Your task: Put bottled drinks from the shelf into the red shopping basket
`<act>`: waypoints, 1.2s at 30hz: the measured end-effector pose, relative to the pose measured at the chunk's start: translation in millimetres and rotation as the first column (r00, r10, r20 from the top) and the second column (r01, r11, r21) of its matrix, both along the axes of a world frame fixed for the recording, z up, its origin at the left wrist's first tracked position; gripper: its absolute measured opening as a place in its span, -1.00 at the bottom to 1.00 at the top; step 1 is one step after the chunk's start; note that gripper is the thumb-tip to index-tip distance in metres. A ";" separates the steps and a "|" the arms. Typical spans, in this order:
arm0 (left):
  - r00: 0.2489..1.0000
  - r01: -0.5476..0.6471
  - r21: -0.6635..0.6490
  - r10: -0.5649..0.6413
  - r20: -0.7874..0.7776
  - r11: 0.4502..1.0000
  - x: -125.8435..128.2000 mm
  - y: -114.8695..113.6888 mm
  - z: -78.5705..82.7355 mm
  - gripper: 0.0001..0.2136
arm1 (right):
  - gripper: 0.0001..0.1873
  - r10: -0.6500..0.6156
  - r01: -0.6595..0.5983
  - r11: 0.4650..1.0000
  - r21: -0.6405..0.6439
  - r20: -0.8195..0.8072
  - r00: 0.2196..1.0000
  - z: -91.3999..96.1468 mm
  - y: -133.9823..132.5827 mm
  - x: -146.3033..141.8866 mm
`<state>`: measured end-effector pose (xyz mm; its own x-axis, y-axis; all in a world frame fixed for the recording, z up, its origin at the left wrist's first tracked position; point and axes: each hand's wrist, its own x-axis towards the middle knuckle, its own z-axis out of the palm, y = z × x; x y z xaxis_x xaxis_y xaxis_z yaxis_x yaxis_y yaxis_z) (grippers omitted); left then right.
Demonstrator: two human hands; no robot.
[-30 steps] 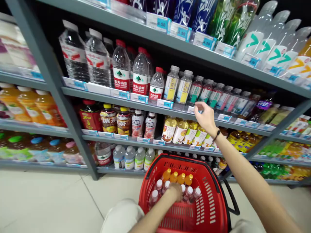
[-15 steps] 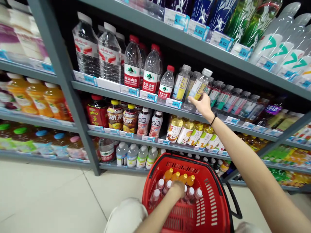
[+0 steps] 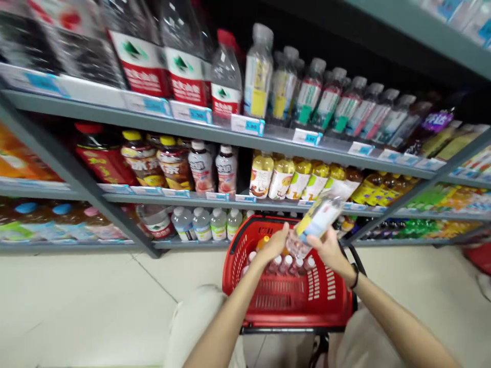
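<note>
A clear drink bottle with a yellow, white and blue label (image 3: 320,220) is tilted above the red shopping basket (image 3: 291,318). My right hand (image 3: 332,254), with a black band at the wrist, is closed around its lower part. My left hand (image 3: 274,244) reaches over the basket beside the bottle's base, its fingers partly seen and apart; whether it touches the bottle I cannot tell. Inside the basket stand several small white-capped bottles (image 3: 286,266) with pinkish contents. Orange bottles (image 3: 263,242) behind them are mostly hidden by my hands.
A grey shelf (image 3: 215,130) runs across in front, holding red-capped water bottles (image 3: 226,76) and similar yellow-label bottles (image 3: 258,76). Yellow tea bottles (image 3: 262,174) stand one level down. The basket's black handle (image 3: 356,263) is at its right. Pale tiles (image 3: 95,301) cover the floor.
My right hand has brought the bottle from the upper shelf down over the basket. My left hand has risen from among the basket's bottles toward it. The view has shifted closer to the shelf.
</note>
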<state>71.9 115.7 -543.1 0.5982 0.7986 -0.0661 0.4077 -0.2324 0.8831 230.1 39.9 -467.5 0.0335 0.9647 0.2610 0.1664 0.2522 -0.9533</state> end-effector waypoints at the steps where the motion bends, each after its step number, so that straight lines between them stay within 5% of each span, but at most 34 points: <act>1: 0.996 0.012 -0.036 -0.009 0.087 0.999 6.3 -3.2 0.2 -0.32 | -0.36 0.010 -0.011 0.996 -0.087 -0.018 1.000 -30.7 -10.5 6.3; 4: 0.952 0.080 -0.174 -0.024 0.305 0.982 26.0 -22.6 -5.4 -0.45 | -0.44 -0.010 0.006 0.975 -0.222 -0.016 1.000 -100.3 -28.9 17.7; 7: 0.871 -0.005 -0.354 0.178 0.458 0.935 39.8 -44.6 -15.6 -0.41 | -0.51 -0.017 0.006 0.961 -0.277 -0.038 0.999 -127.9 -33.3 17.7; 11: 0.741 -0.153 -0.553 0.466 0.484 0.819 41.1 -52.7 -16.8 -0.38 | -0.40 0.028 -0.149 0.903 -0.402 -0.291 0.956 -121.2 -36.1 4.5; 15: 0.636 -0.164 -0.613 0.558 0.533 0.773 28.1 -43.0 -5.9 -0.43 | -0.44 0.068 -0.507 0.720 -0.474 -0.679 0.731 -110.6 -49.2 -15.8; 22: 0.577 -0.161 -0.564 0.541 0.612 0.810 12.4 -44.6 -0.9 -0.51 | -0.48 0.002 -0.599 0.662 -0.451 -0.798 0.603 -115.4 -50.0 -17.4; 27: 0.634 -0.239 -0.498 0.522 0.570 0.834 11.7 -52.4 3.7 -0.49 | -0.43 0.015 -0.613 0.648 -0.453 -0.797 0.604 -120.5 -48.1 -15.3; 36: 0.673 -0.209 -0.394 0.424 0.606 0.895 12.1 -55.3 -3.5 -0.41 | -0.25 -0.017 -0.675 0.561 -0.478 -0.823 0.568 -122.4 -46.6 -16.9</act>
<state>84.1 60.4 -546.6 0.2831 0.9591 0.0020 -0.3033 0.0875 0.9489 213.2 -6.7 -589.9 -0.5098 0.7570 -0.4086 -0.5237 -0.6500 -0.5507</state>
